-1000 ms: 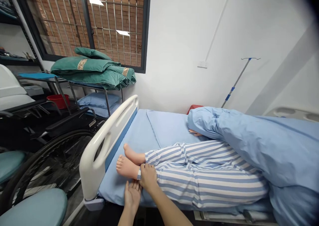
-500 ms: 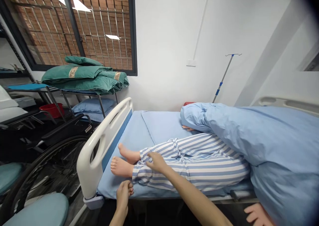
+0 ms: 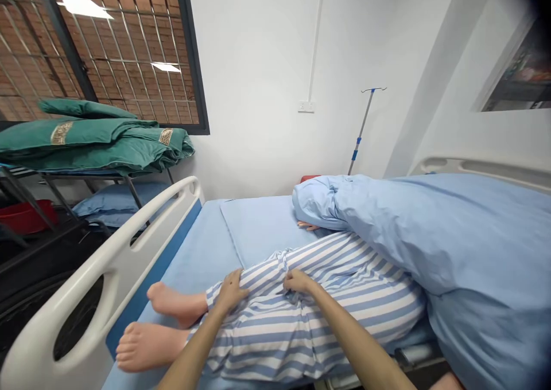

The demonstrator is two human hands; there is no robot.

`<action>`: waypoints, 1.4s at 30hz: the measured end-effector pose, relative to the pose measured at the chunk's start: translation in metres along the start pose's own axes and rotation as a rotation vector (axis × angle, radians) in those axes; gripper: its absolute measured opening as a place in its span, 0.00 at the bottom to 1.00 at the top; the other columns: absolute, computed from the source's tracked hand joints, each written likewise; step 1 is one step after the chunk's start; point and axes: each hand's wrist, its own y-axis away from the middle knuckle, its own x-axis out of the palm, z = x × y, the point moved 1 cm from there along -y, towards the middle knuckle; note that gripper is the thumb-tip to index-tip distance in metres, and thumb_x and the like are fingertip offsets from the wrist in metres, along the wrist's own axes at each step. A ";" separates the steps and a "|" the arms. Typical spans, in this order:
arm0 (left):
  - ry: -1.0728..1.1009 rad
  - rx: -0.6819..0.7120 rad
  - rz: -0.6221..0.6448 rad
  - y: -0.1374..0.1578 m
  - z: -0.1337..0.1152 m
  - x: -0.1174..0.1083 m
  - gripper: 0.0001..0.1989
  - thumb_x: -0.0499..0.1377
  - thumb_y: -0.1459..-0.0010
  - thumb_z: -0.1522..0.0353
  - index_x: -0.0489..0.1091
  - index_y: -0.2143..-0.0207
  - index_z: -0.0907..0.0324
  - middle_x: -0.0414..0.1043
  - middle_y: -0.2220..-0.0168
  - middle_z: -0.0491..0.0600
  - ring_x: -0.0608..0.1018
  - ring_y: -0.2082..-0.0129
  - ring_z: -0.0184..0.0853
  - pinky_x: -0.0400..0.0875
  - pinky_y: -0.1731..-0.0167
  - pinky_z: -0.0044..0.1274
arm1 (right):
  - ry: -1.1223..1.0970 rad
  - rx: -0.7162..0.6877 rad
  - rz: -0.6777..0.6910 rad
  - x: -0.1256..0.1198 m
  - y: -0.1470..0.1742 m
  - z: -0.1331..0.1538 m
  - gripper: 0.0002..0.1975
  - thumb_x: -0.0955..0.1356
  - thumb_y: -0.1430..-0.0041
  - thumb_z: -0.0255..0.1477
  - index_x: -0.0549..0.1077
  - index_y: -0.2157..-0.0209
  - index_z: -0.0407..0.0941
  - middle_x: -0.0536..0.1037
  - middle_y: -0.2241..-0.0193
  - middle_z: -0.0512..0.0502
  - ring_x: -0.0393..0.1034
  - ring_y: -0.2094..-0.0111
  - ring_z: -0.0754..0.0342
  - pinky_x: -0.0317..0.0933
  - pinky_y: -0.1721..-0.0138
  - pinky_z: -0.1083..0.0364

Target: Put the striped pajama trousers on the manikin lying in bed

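A manikin's legs in blue-and-white striped trousers point(image 3: 275, 332) stretch across the bed, with bare feet point(image 3: 148, 347) toward the footboard. Over the far leg's shin lies my left hand point(image 3: 231, 291), its thumb apart from the fingers, touching the cloth. My right hand point(image 3: 298, 281) is closed at the far leg's knee, its curled fingers on bunched trouser cloth; the fingertips are partly hidden. A light blue quilt point(image 3: 387, 229) covers the manikin's upper part. One of the manikin's hands point(image 3: 307, 226) shows under the quilt's far edge.
The white footboard point(image 3: 99, 264) rises at the left of the blue bed sheet point(image 3: 262, 221). Folded green bedding point(image 3: 99, 140) lies on a metal-framed stand beyond it. An IV pole point(image 3: 359, 137) stands behind the bed, and a wheelchair is partly visible at lower left.
My left hand has moved up from beside the near foot onto the far shin. My right hand has shifted from the lower legs to the knee and closed. The view has moved nearer.
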 end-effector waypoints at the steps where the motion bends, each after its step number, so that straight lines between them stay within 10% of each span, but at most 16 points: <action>1: -0.097 -0.004 0.040 -0.003 0.006 0.006 0.31 0.54 0.60 0.65 0.55 0.50 0.62 0.60 0.52 0.55 0.62 0.52 0.39 0.52 0.52 0.29 | -0.016 0.007 0.028 0.005 -0.005 -0.006 0.07 0.63 0.61 0.26 0.71 0.81 0.39 0.68 0.86 0.51 0.61 0.82 0.61 0.50 0.81 0.64; 8: -0.180 -0.028 0.192 -0.006 0.053 -0.001 0.37 0.58 0.67 0.55 0.56 0.51 0.53 0.65 0.56 0.54 0.67 0.57 0.47 0.57 0.60 0.33 | -0.123 -0.001 0.030 0.041 -0.028 -0.033 0.04 0.64 0.65 0.24 0.69 0.85 0.40 0.68 0.86 0.50 0.61 0.81 0.60 0.50 0.81 0.63; 22: -0.414 -0.023 0.238 0.008 0.073 -0.027 0.25 0.53 0.64 0.68 0.60 0.58 0.58 0.67 0.63 0.57 0.69 0.62 0.46 0.59 0.64 0.34 | -0.332 0.188 0.119 0.038 -0.023 -0.034 0.05 0.60 0.63 0.23 0.67 0.84 0.39 0.66 0.88 0.52 0.59 0.87 0.62 0.54 0.85 0.62; 33: -0.528 0.104 0.236 -0.031 0.028 -0.120 0.22 0.56 0.70 0.68 0.62 0.65 0.56 0.68 0.68 0.51 0.70 0.66 0.43 0.60 0.65 0.32 | -0.589 0.313 0.100 0.032 -0.023 -0.032 0.10 0.62 0.63 0.22 0.64 0.72 0.40 0.67 0.87 0.52 0.62 0.87 0.59 0.53 0.86 0.62; 42: -0.380 -0.114 0.263 -0.007 0.062 -0.042 0.34 0.55 0.69 0.70 0.58 0.53 0.56 0.67 0.59 0.56 0.69 0.60 0.46 0.60 0.63 0.32 | -0.959 0.341 -0.017 0.023 -0.025 -0.030 0.11 0.66 0.65 0.24 0.62 0.73 0.42 0.69 0.79 0.51 0.67 0.78 0.58 0.58 0.80 0.61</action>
